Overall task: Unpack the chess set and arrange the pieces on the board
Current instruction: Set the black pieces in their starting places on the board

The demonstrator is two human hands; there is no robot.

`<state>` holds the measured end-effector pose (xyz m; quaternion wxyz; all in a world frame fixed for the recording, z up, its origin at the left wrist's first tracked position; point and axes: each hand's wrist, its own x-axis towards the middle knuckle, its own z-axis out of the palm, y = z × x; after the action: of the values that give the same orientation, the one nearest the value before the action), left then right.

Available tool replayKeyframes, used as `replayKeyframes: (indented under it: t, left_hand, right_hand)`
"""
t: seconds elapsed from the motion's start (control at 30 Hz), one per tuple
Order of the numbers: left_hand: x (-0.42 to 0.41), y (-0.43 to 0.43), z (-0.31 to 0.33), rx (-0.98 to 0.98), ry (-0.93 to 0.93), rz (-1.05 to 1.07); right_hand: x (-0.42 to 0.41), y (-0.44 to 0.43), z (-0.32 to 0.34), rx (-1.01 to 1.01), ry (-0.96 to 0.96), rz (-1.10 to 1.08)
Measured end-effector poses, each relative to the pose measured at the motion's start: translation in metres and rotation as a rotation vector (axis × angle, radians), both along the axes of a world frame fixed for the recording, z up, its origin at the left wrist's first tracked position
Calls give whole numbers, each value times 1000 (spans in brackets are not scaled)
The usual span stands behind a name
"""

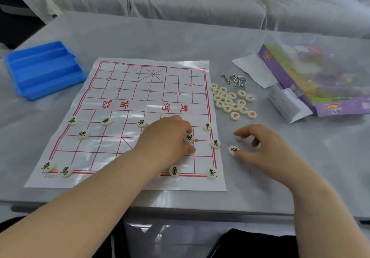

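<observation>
The fingers (185, 126) of the left hand (168, 135) pinch a black-lettered piece (189, 137) just above the near-right part of the paper board (152, 89). The right hand (264, 149) rests on the grey counter (250, 187) just off the board's right edge, fingers loosely curled. Its thumb tip touches a second black-lettered piece (233, 150) lying there, with the index finger lifted clear. Other black pieces stand on the board's near half: four soldiers (106, 121) in a row, a cannon (83, 134), a horse (215, 143) at the right border, and several pieces along the near edge (66, 171). The red-lettered pieces (233, 102) lie in a loose heap on the counter beside the board, near some metal ring puzzles (236, 80). At far left a blue plastic tray (45, 70) shows three long bare channels. At right a purple box (328, 110) lies on its side with its end flaps open, partly under a clear bag (320, 57); its contents cannot be made out.
</observation>
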<state>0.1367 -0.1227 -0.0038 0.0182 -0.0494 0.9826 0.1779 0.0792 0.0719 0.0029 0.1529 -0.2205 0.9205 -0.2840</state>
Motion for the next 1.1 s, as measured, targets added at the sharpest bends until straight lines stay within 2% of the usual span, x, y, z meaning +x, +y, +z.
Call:
replayKeyframes:
  t: [0.4, 0.67, 0.8, 1.0, 1.1]
  left_hand:
    - [1, -4, -1, 39, 48, -6]
    - [55, -45, 18, 255, 202, 90]
    - [93, -72, 17, 282, 261, 213]
    - [125, -119, 9, 308, 362, 524]
    - [130, -133, 3, 332, 364, 567]
  right_hand:
    - [0, -7, -10, 84, 54, 20]
    - [6, -17, -1, 6, 144, -48]
    - [28, -39, 5, -4, 202, 19]
    - [70, -100, 5, -44, 374, 230]
    - [90, -143, 0, -89, 424, 315]
